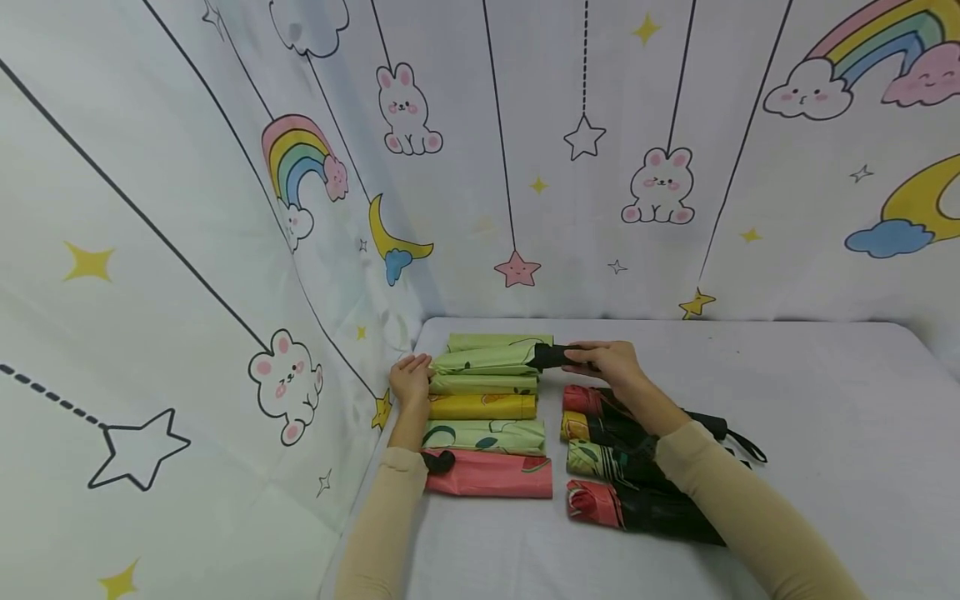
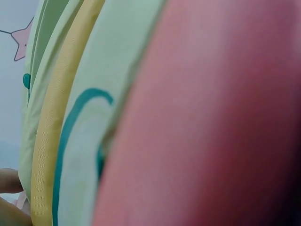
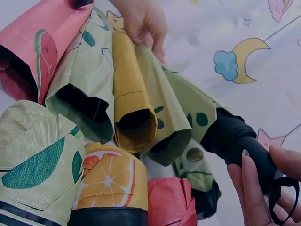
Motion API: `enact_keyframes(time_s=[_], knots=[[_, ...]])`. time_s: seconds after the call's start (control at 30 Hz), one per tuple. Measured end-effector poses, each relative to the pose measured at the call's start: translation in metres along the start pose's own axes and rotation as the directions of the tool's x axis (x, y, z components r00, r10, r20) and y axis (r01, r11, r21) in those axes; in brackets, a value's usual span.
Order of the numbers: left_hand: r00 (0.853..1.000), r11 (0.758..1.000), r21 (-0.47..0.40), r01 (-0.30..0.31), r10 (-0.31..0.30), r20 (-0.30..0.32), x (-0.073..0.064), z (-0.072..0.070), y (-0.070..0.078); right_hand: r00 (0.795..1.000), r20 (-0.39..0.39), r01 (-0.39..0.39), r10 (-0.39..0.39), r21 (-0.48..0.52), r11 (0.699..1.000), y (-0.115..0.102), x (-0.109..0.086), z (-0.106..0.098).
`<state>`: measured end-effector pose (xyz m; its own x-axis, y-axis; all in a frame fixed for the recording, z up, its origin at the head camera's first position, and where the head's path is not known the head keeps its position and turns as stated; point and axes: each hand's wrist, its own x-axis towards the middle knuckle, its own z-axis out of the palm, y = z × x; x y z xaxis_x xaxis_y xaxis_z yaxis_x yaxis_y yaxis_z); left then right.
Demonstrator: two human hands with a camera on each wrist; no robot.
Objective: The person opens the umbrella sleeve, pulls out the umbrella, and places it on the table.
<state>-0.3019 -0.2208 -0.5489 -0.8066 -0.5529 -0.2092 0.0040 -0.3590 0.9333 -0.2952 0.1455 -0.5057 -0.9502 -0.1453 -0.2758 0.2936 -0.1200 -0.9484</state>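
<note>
My right hand point(image 1: 611, 367) grips the black handle of a folded umbrella point(image 3: 247, 153), with a dark wrist strap hanging by its fingers. The rest of the umbrella is hidden inside a light green sleeve point(image 1: 483, 359). At the sleeve's other end, my left hand point(image 1: 411, 383) pinches the tip with its fingers. Below it lie a second light green sleeve point(image 1: 483, 385), a yellow sleeve point(image 1: 483, 407), a pale green sleeve point(image 1: 487, 437) and a pink sleeve point(image 1: 495, 475) with a watermelon print. Their mouths gape in the right wrist view.
Under my right forearm lie several folded umbrellas: a red one point(image 1: 582, 400), an orange-print one point(image 1: 576, 426), a green one point(image 1: 588, 458) and another red one point(image 1: 596, 503). One more light green piece point(image 1: 495, 340) lies at the back. A printed curtain point(image 1: 480, 167) borders the white table point(image 1: 825, 433).
</note>
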Motion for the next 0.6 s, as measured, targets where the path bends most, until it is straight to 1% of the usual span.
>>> enact_keyframes(time_s=[0.03,0.2,0.27,0.47,0.53,0.6], knots=[[1.0,1.0,0.008,-0.007,0.007,0.0,0.0,0.0,0.0,1.0,0.0,0.003,-0.003,0.001,1.0,0.0,0.0,0.0],[1.0,0.999,-0.046,-0.026,0.027,0.006,-0.001,-0.001,0.001,1.0,-0.014,0.002,-0.002,0.016,1.0,0.0,0.0,-0.003],[1.0,0.997,-0.069,-0.03,0.03,0.008,-0.001,-0.001,0.001,1.0,-0.017,-0.001,0.002,0.029,1.0,0.0,0.0,-0.005],[0.999,0.996,-0.09,-0.03,0.031,0.009,-0.002,-0.002,0.003,1.0,-0.014,-0.008,0.009,0.045,0.999,-0.001,-0.003,-0.009],[1.0,0.988,-0.154,-0.019,0.02,0.008,-0.002,-0.002,0.004,1.0,-0.017,-0.011,0.012,0.047,0.999,-0.002,-0.004,-0.011],[1.0,0.971,-0.239,-0.007,0.009,0.006,-0.002,-0.001,0.005,1.0,-0.022,-0.012,0.014,0.05,0.999,-0.002,-0.005,-0.013]])
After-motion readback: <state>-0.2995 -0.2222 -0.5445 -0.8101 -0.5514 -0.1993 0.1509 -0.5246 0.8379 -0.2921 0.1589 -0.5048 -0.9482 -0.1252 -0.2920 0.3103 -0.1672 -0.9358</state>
